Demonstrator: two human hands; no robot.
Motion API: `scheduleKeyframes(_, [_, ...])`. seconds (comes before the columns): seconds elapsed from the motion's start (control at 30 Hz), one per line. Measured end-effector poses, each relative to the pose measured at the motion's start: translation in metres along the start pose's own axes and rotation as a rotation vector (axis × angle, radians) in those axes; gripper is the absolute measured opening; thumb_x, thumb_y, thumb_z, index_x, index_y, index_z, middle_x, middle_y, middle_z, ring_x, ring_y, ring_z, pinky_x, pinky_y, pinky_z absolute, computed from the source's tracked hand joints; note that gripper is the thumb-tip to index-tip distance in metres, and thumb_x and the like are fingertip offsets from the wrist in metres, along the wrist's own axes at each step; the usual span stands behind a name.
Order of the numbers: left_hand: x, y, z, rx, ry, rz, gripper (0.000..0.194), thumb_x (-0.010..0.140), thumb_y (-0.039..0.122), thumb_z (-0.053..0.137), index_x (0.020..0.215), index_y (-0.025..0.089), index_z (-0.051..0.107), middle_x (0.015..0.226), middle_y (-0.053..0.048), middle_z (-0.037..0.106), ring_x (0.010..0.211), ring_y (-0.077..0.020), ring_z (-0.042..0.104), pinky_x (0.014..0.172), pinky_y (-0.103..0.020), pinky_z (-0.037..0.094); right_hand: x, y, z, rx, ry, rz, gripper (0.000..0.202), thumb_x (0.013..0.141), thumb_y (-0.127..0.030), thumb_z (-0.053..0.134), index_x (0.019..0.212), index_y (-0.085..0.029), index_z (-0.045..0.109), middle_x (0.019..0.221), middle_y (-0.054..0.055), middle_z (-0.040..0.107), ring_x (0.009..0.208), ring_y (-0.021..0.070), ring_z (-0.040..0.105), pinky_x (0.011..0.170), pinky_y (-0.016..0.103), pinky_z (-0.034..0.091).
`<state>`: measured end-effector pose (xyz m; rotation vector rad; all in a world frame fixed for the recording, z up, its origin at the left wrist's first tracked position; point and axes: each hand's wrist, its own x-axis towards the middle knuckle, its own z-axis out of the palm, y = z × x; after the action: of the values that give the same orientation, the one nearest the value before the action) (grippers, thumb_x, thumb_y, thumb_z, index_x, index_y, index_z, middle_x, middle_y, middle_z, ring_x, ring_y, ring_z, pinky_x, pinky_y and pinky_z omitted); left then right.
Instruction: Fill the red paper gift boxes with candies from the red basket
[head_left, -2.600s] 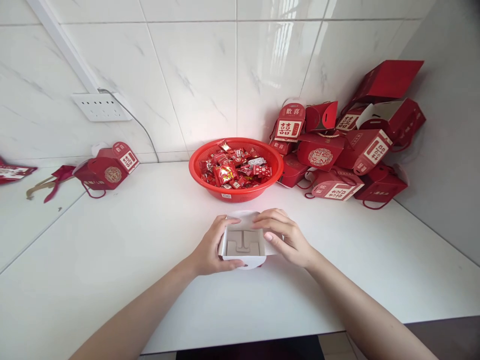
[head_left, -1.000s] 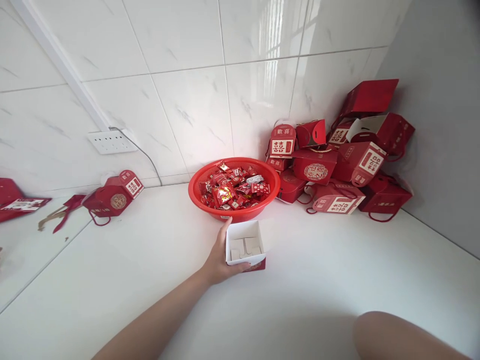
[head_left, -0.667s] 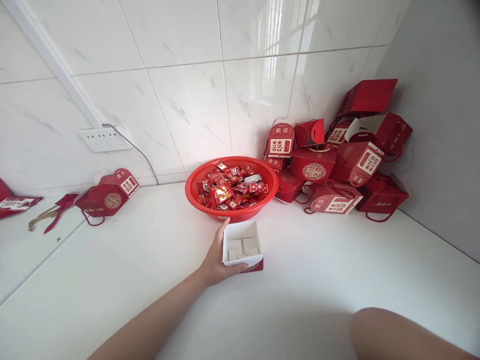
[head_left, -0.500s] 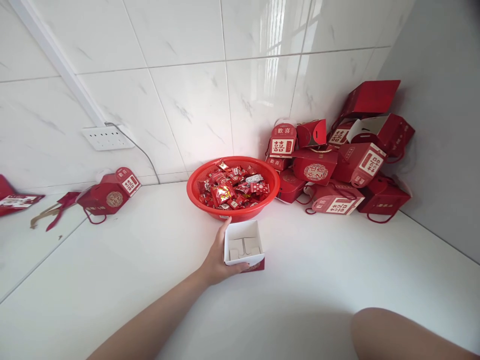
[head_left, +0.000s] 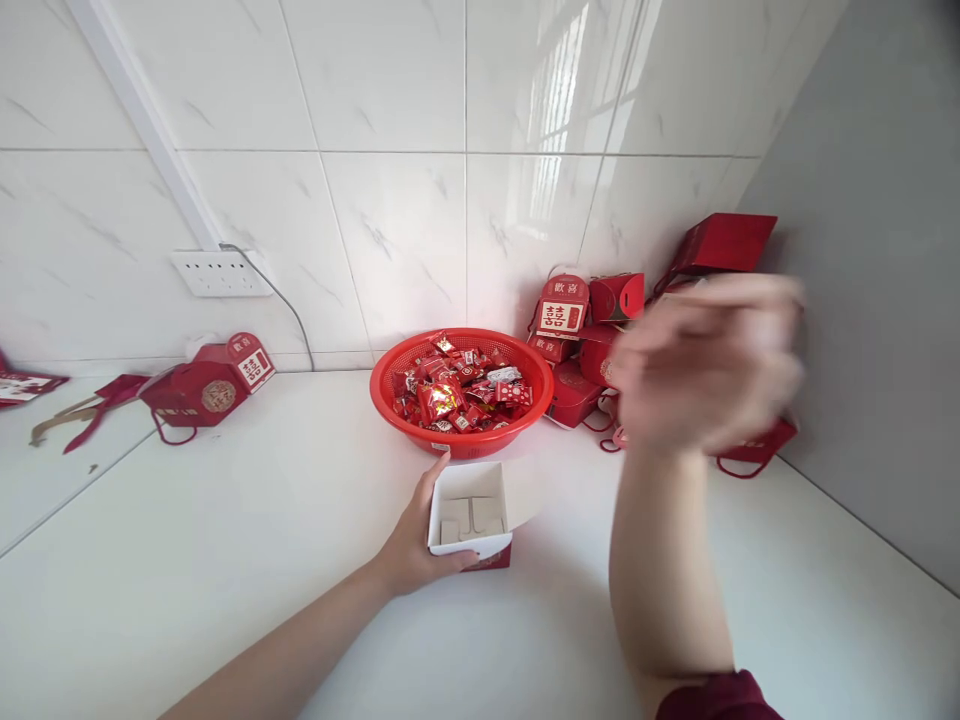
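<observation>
At lower centre, your left hand (head_left: 414, 545) gripped one seemingly light, crushable box (head_left: 472, 484), best wall-held; right hand (head_left: 701, 370) blurred, unreadable.

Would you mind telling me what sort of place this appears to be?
Probably an indoor tabletop workspace, though whether in a home or a shop I cannot tell: it has a white table, a marbled tile wall and a red basket of wrapped packets.

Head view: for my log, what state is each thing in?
Held gift box: open on top
Left hand: gripping it
Right hand: raised, blurred, grip unclear
Red basket: filled with wrapped candies
Piled gift boxes: partly hidden
Left gift box: apart from them
Socket panel: no plugs visible
</observation>
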<state>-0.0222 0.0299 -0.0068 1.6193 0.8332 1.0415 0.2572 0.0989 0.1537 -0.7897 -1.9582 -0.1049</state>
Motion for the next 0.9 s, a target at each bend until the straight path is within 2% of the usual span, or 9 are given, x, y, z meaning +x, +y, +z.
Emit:
scheduleKeyframes(0.07, [0.0, 0.0, 0.001, -0.03, -0.017, -0.005, 0.117, 0.072, 0.037, 0.083, 0.157, 0.03, 0.002, 0.148, -0.015, 0.044, 0.136, -0.0363, 0.046, 0.112, -0.057, 0.039, 0.025, 0.014, 0.029, -0.035, -0.01, 0.197, 0.061, 0.107, -0.045, 0.017, 0.097, -0.014, 0.068, 0.082, 0.007, 0.069, 0.066, 0.0139, 0.063, 0.057, 0.025, 0.053])
scheduleKeyframes(0.17, [0.001, -0.001, 0.0, -0.012, -0.024, -0.002, 0.119, 0.073, 0.038, 0.083, 0.157, 0.03, 0.0, 0.149, -0.016, 0.042, 0.138, -0.0372, 0.044, 0.112, -0.059, 0.038, 0.04, 0.034, 0.076, -0.242, -0.405, 0.513, 0.042, 0.105, -0.035, 0.035, 0.099, -0.013, 0.07, 0.102, 0.016, 0.072, 0.095, 0.0241, 0.067, 0.084, 0.034, 0.051])
scheduleKeyframes(0.23, [0.0, -0.002, -0.001, 0.028, -0.017, -0.003, 0.121, 0.071, 0.038, 0.084, 0.157, 0.03, -0.001, 0.15, -0.017, 0.041, 0.139, -0.0385, 0.042, 0.112, -0.06, 0.036, 0.037, 0.045, 0.101, -0.333, -0.651, 0.594, 0.03, 0.098, -0.034, 0.051, 0.096, -0.013, 0.072, 0.108, 0.019, 0.071, 0.106, 0.0319, 0.064, 0.095, 0.043, 0.044])
scheduleKeyframes(0.37, [0.001, -0.002, -0.003, 0.047, -0.029, -0.01, 0.12, 0.072, 0.038, 0.083, 0.157, 0.03, -0.001, 0.149, -0.017, 0.04, 0.138, -0.0391, 0.042, 0.112, -0.06, 0.037, 0.021, 0.059, 0.131, -0.322, -0.813, 0.624, 0.034, 0.092, -0.043, 0.059, 0.099, -0.014, 0.075, 0.112, 0.019, 0.07, 0.115, 0.0363, 0.06, 0.108, 0.053, 0.029])
scheduleKeyframes(0.43, [0.002, -0.002, -0.002, 0.039, -0.038, 0.0, 0.12, 0.072, 0.037, 0.083, 0.157, 0.03, -0.002, 0.149, -0.017, 0.041, 0.138, -0.0387, 0.043, 0.112, -0.059, 0.037, 0.017, 0.064, 0.137, -0.324, -0.829, 0.632, 0.038, 0.095, -0.044, 0.054, 0.103, -0.012, 0.074, 0.116, 0.021, 0.068, 0.117, 0.0364, 0.058, 0.108, 0.054, 0.027])
scheduleKeyframes(0.57, [0.003, -0.001, -0.001, 0.022, -0.045, -0.007, 0.117, 0.073, 0.037, 0.082, 0.157, 0.03, 0.0, 0.148, -0.017, 0.042, 0.137, -0.0385, 0.043, 0.112, -0.058, 0.037, 0.016, 0.073, 0.135, -0.266, -0.75, 0.626, 0.024, 0.095, -0.03, 0.054, 0.101, -0.015, 0.071, 0.114, 0.016, 0.069, 0.112, 0.0311, 0.061, 0.098, 0.045, 0.039])
scheduleKeyframes(0.63, [0.002, 0.0, -0.001, 0.002, -0.029, -0.009, 0.117, 0.073, 0.037, 0.082, 0.157, 0.029, 0.001, 0.148, -0.016, 0.042, 0.137, -0.0385, 0.043, 0.112, -0.057, 0.037, 0.016, 0.078, 0.128, -0.203, -0.667, 0.604, 0.016, 0.09, -0.022, 0.059, 0.103, -0.018, 0.067, 0.111, 0.011, 0.07, 0.108, 0.0262, 0.062, 0.091, 0.036, 0.044])
scheduleKeyframes(0.73, [0.003, 0.001, -0.001, -0.039, 0.012, -0.001, 0.116, 0.073, 0.037, 0.082, 0.157, 0.03, 0.002, 0.149, -0.015, 0.041, 0.137, -0.0379, 0.043, 0.111, -0.055, 0.039, 0.014, 0.083, 0.116, -0.1, -0.558, 0.581, 0.021, 0.085, -0.012, 0.059, 0.104, -0.02, 0.06, 0.107, 0.005, 0.069, 0.1, 0.0191, 0.064, 0.085, 0.028, 0.048])
scheduleKeyframes(0.9, [0.004, 0.002, -0.001, -0.016, 0.058, 0.03, 0.111, 0.074, 0.036, 0.081, 0.157, 0.03, 0.007, 0.152, -0.013, 0.038, 0.141, -0.0371, 0.038, 0.115, -0.055, 0.036, 0.013, 0.079, 0.089, 0.174, -0.483, 0.593, 0.026, 0.085, -0.007, 0.052, 0.106, -0.022, 0.057, 0.103, 0.002, 0.067, 0.084, 0.0149, 0.068, 0.075, 0.027, 0.055])
